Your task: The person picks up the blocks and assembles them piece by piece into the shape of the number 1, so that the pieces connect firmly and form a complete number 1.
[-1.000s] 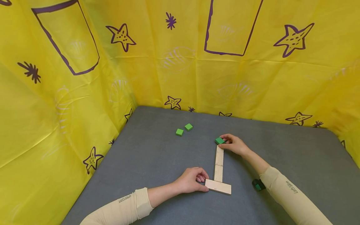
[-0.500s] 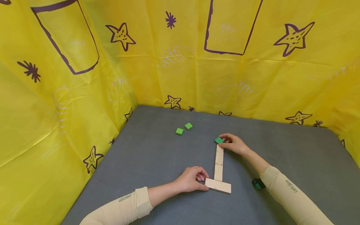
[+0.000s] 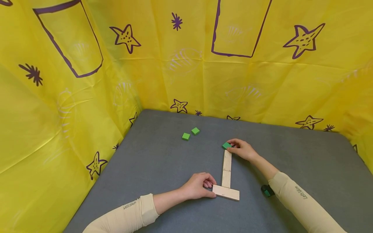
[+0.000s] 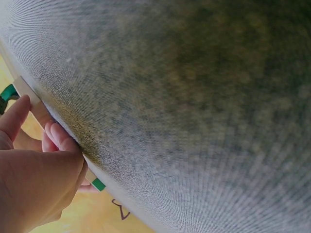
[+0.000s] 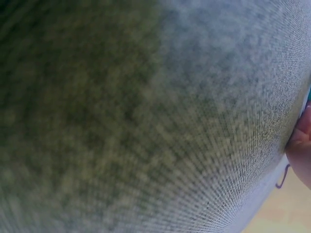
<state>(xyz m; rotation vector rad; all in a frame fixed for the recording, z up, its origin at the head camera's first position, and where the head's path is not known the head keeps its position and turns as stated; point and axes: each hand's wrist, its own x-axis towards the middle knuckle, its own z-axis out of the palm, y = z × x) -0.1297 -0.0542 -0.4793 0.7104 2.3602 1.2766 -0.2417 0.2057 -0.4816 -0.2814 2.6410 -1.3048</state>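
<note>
Two pale wooden blocks, a farther one (image 3: 227,160) and a nearer one (image 3: 226,179), lie end to end on the grey table. Across their near end lies another wooden block (image 3: 226,192), forming an upside-down T. My left hand (image 3: 199,186) pinches its left end between thumb and fingers; the left wrist view shows fingertips on this wooden block (image 4: 34,104). At the far end of the line sits a dark green square block (image 3: 226,145), which my right hand (image 3: 244,149) grips from the right with thumb and fingers. Only part of the right hand (image 5: 302,145) shows in its wrist view.
Two light green square blocks, one (image 3: 186,136) nearer and one (image 3: 195,131) farther, lie left of the dark green one. A black item with a green patch (image 3: 267,191) shows beside the right cuff. Yellow patterned cloth (image 3: 186,74) rises behind the grey table (image 3: 151,155).
The dark green block has shifted very slightly left in my right hand's grip. My left hand and the wooden blocks stay in place.
</note>
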